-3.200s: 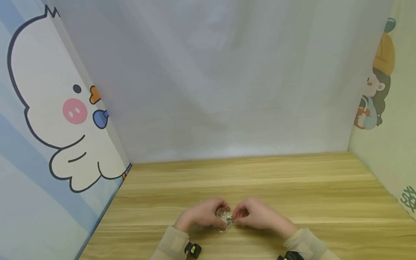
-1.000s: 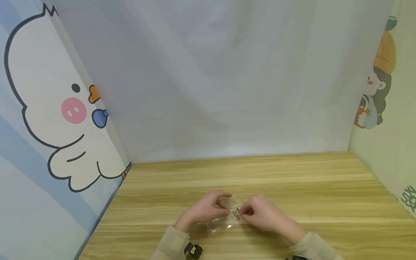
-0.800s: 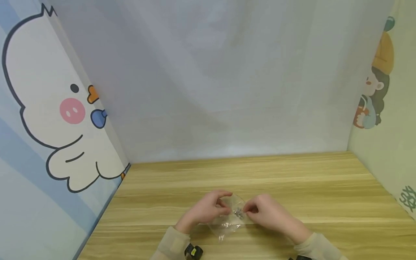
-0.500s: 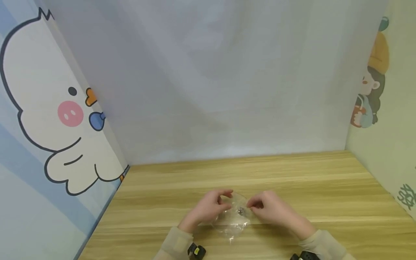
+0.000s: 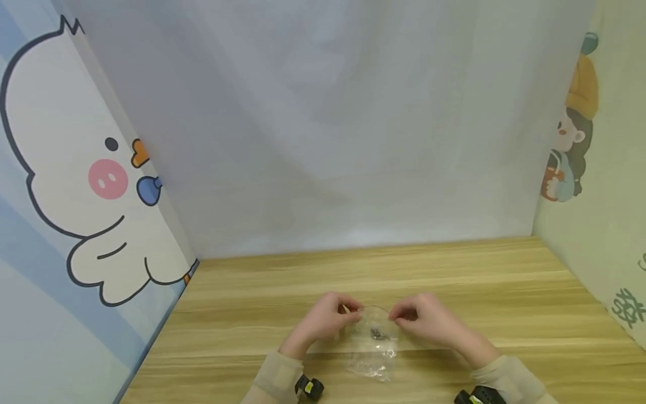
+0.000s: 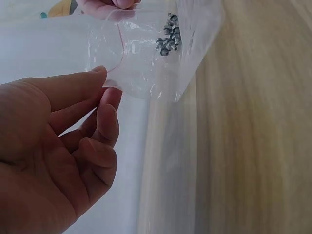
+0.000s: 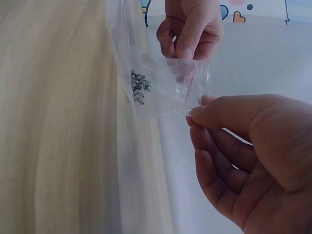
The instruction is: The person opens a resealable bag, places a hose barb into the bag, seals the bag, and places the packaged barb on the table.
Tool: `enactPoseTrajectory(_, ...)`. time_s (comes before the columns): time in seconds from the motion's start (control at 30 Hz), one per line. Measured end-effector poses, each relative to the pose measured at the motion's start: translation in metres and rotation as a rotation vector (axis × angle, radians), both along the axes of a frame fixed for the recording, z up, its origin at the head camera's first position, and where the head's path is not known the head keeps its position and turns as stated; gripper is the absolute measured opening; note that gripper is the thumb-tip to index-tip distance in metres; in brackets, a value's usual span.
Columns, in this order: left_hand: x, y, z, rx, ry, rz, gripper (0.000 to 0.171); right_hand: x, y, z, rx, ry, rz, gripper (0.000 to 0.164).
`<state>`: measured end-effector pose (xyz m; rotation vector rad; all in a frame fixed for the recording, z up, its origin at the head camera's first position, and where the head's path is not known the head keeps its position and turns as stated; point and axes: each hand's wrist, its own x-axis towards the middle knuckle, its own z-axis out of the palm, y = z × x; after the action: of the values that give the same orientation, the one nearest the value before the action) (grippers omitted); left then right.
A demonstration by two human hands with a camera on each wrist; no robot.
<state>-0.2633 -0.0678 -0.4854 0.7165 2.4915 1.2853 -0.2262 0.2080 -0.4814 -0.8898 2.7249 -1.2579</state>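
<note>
Between my hands hangs a clear zip-lock bag (image 5: 370,353) with a red line along its top edge. Several small dark metal screws (image 6: 169,36) lie bunched inside it, also seen in the right wrist view as a grey cluster of screws (image 7: 140,87). My left hand (image 5: 327,318) pinches the bag's top left corner between thumb and forefinger. The opposite top corner is pinched by my right hand (image 5: 426,321) in the same way. In the left wrist view the left hand's (image 6: 58,141) other fingers curl loosely below the bag.
A wood-grain table (image 5: 242,303) lies beneath the hands. Behind it hangs a pale grey curtain (image 5: 353,140). Cartoon-printed panels stand on both sides, with a white duck (image 5: 65,140) at left and a child figure (image 5: 567,151) at right.
At first the bag was bunched up between the hands. It has since been spread out, the right hand moving right, and now hangs with its top edge stretched between both hands.
</note>
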Motion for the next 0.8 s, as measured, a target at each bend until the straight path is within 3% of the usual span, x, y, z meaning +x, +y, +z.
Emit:
enactPoseTrajectory(0.37, -0.001, -0.006, 0.003, 0.018, 0.028, 0.019, 0.01, -0.003, 0.005, -0.001, -0.058, -0.036, -0.059, 0.008)
enactPoseTrajectory(0.8, -0.001, -0.014, 0.019, 0.238, -0.017, 0.008, 0.026, -0.001, 0.008, 0.008, -0.234, -0.144, -0.114, 0.028)
